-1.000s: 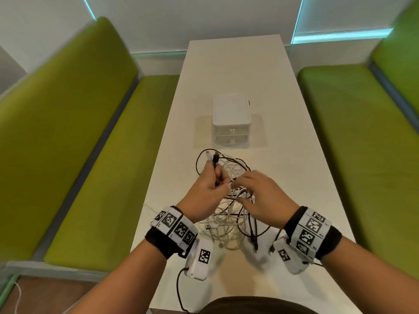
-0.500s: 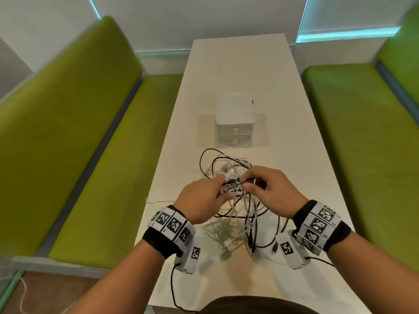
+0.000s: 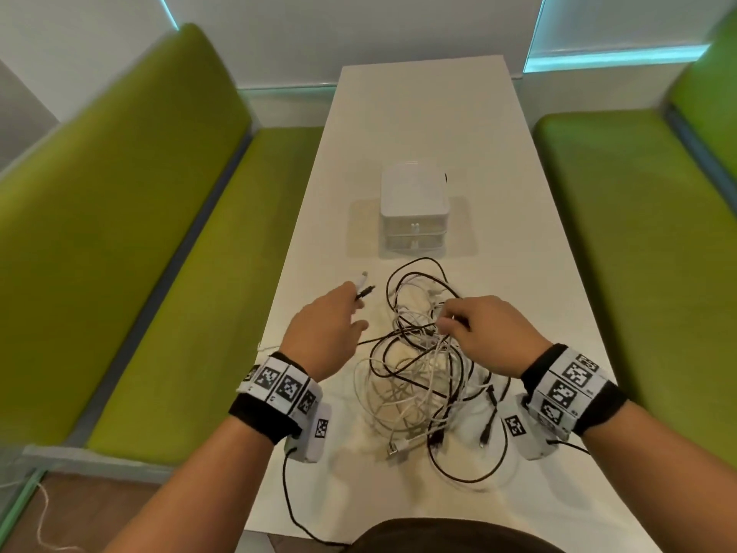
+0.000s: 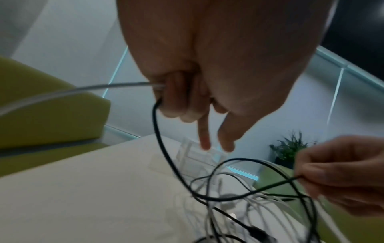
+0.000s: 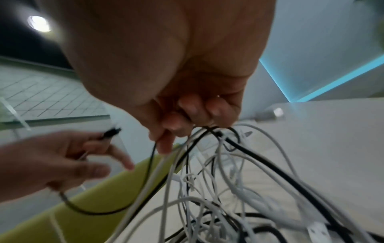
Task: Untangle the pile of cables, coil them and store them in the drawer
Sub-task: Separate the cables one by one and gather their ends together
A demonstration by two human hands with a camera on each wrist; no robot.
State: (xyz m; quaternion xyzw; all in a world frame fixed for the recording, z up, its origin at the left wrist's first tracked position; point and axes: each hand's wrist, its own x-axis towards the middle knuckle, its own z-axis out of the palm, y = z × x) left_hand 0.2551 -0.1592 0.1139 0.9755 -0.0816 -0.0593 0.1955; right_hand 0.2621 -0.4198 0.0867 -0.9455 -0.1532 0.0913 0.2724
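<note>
A tangle of black and white cables [image 3: 418, 373] lies on the white table [image 3: 518, 273] in front of me. My left hand [image 3: 327, 329] is off to the pile's left and grips the ends of a black cable [image 4: 164, 148] and a white cable [image 4: 83, 89]; their plugs [image 3: 365, 287] stick out past its fingers. My right hand [image 3: 478, 333] pinches a bunch of strands [image 5: 207, 131] at the top of the pile and holds them up off the table. A small white drawer unit [image 3: 412, 211], both drawers closed, stands just beyond the pile.
Green bench seats run along both sides of the table [image 3: 159, 273] [image 3: 638, 253]. The table's far half beyond the drawer unit is bare. Camera leads trail from my wrists over the near edge [image 3: 295, 508].
My hands were together over the pile; now the left hand has moved out to the left with the two cable ends, drawing them away from the tangle. The right hand stays on the pile.
</note>
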